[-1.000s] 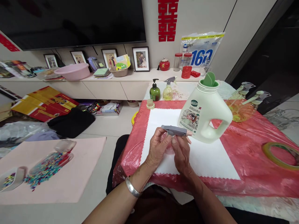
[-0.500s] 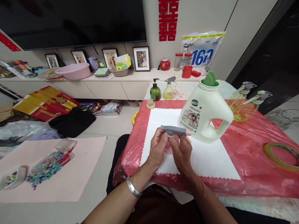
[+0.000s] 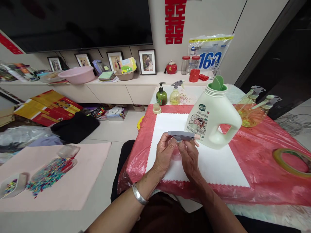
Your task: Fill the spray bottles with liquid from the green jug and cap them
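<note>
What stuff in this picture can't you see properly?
All in the head view:
1. Pink bottle under the grey spray head: mostly hidden by the left hand and right hand wrapped around it.
2. Tape roll: cut off by the right edge.
3. White jug: the label's small print is too tiny to read.

A white jug (image 3: 213, 119) stands on a white sheet (image 3: 218, 168) over the red table cover (image 3: 262, 161) — a tape roll (image 3: 275, 154) lies further right. Behind, a green pump bottle (image 3: 161, 95) stands beside a yellow spray bottle (image 3: 175, 94). Coloured beads (image 3: 46, 176) litter a pink mat (image 3: 73, 184).
</note>
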A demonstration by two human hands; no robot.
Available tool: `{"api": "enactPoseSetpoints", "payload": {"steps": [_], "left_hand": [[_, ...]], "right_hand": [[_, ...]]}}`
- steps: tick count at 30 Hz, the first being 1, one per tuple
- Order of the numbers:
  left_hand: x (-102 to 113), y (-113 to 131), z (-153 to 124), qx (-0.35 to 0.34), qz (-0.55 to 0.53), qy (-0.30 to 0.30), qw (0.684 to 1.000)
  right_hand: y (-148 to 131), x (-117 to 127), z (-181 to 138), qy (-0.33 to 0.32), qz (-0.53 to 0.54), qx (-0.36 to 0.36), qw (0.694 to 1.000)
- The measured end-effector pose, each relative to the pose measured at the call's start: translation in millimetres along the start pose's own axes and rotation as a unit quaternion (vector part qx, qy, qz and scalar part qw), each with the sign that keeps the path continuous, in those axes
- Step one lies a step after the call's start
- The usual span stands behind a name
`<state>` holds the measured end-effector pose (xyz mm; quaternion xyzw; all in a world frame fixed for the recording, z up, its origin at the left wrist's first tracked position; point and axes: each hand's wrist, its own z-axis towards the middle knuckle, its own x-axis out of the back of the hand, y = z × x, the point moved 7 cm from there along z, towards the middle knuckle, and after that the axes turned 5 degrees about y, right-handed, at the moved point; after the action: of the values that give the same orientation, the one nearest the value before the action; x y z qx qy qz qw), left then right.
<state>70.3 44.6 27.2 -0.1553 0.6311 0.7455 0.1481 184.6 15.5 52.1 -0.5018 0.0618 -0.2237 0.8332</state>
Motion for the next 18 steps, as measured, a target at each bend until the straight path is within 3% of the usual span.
{"api": "enactPoseSetpoints", "payload": {"steps": [12,18], "left_hand": [[5.7,-2.8,-0.5,0.018,-0.007,0.017,1.000],[4.8,-4.2,0.6,0.019,-0.022,0.020,0.999]], "right_hand": [[9.2,0.2,-0.1,0.029,0.002,-0.042,0.999],[3.4,-1.5,1.3,-0.022,0.013,-0.029,0.999]]}}
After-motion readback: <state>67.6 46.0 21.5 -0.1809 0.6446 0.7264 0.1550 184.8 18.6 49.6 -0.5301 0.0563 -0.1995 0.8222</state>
